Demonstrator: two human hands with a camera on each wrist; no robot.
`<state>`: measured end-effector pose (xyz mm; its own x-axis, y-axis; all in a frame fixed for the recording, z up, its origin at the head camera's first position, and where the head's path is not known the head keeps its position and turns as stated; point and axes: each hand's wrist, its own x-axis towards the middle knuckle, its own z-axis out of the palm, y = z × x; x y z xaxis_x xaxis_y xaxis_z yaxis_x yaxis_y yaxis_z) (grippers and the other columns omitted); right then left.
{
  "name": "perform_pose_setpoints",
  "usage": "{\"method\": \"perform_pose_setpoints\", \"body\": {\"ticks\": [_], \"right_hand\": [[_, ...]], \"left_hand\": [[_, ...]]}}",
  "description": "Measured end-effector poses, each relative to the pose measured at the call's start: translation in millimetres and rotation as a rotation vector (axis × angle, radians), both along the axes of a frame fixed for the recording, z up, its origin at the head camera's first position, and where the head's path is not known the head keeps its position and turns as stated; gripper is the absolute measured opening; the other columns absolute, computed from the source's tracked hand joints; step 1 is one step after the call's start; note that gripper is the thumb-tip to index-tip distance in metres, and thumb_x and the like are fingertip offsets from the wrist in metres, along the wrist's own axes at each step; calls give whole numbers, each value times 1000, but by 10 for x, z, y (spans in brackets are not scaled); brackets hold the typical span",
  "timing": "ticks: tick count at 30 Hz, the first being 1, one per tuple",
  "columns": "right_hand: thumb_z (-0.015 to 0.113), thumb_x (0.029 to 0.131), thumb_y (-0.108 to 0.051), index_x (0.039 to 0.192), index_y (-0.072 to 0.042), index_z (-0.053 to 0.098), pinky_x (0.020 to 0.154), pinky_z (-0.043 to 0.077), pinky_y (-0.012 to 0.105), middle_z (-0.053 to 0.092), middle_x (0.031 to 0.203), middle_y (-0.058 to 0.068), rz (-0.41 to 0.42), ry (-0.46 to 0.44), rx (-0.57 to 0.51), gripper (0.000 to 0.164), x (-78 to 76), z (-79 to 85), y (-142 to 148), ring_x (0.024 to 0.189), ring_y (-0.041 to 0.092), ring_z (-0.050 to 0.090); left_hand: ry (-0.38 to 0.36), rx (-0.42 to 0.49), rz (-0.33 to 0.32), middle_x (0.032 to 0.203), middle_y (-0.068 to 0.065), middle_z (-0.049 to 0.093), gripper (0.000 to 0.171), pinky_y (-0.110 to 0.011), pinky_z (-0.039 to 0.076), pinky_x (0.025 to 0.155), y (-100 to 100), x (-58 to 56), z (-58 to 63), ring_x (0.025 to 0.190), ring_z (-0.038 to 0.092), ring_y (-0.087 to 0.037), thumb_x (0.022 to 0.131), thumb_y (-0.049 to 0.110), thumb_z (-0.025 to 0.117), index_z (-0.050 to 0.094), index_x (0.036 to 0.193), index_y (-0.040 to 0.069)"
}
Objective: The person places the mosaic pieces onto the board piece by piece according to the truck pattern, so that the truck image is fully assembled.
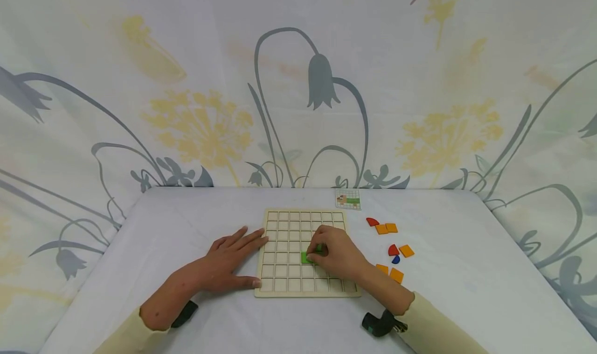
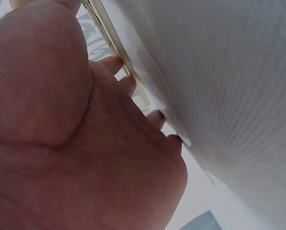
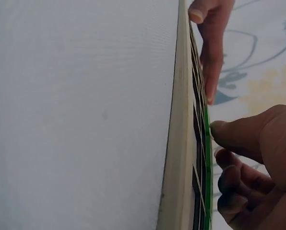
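Note:
A pale wooden grid board (image 1: 282,285) lies on the white-covered table. My left hand (image 1: 224,266) is spread along its left side, with fingertips and thumb tip at the frame. In the left wrist view, the fingers (image 2: 128,85) reach the board's edge (image 2: 115,40). Over the board's middle, my right hand (image 1: 339,253) is bent down, thumb and forefinger together at a green square tile (image 1: 305,258). More green (image 1: 319,247) shows beside the fingers, partly hidden by the hand. The right wrist view shows the thumb tip (image 3: 219,128) against a green strip (image 3: 208,167) in the board.
Right of the board lie several loose orange squares (image 1: 407,251), red quarter-round pieces (image 1: 372,222) and a blue piece (image 1: 396,259). A small picture card (image 1: 347,199) with a gridded figure sits behind the board's right corner. A flower-patterned cloth (image 1: 289,110) stands behind the table.

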<state>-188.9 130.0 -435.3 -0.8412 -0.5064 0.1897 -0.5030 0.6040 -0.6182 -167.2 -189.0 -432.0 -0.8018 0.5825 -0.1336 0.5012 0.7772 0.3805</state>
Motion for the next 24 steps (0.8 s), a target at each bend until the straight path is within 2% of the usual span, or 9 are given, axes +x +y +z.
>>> {"method": "perform_pose_setpoints", "body": {"ticks": [5, 10, 13, 17, 24], "right_hand": [[85, 91, -10, 86, -18, 80, 65, 49, 24, 63, 89, -11, 20, -9, 21, 11, -20, 65, 105, 72, 9, 55], [82, 93, -10, 88, -19, 76, 67, 50, 26, 64, 84, -12, 85, -85, 103, 12, -105, 225, 473, 73, 10, 56], [81, 91, -7, 88, -18, 74, 66, 50, 26, 64, 83, -11, 136, -132, 178, 14, -153, 339, 725, 73, 9, 57], [81, 85, -4, 84, -18, 69, 63, 47, 26, 61, 77, -10, 146, -222, 320, 19, -164, 475, 951, 68, 8, 54], [88, 74, 1, 81, -17, 65, 63, 43, 31, 56, 75, -3, 117, -415, 558, 30, -44, 574, 994, 72, 15, 53]], "left_hand": [[0, 12, -8, 178, 2, 19, 94, -67, 23, 119, -1, 4, -7, 164, 9, -38, 95, 66, 68, 29, 170, 24], [3, 13, -17, 178, 2, 18, 94, -67, 23, 119, -1, 0, -12, 164, 9, -39, 95, 66, 68, 29, 170, 23], [3, 9, -18, 178, 2, 18, 94, -67, 23, 119, 1, 2, -3, 164, 10, -39, 95, 66, 68, 29, 170, 23], [1, 6, -15, 178, 2, 18, 95, -67, 24, 119, 1, 6, 8, 164, 10, -39, 95, 66, 68, 29, 170, 23], [-2, 3, -12, 178, 3, 18, 95, -67, 23, 119, -5, -1, 7, 164, 9, -39, 95, 67, 67, 28, 170, 24]]}}
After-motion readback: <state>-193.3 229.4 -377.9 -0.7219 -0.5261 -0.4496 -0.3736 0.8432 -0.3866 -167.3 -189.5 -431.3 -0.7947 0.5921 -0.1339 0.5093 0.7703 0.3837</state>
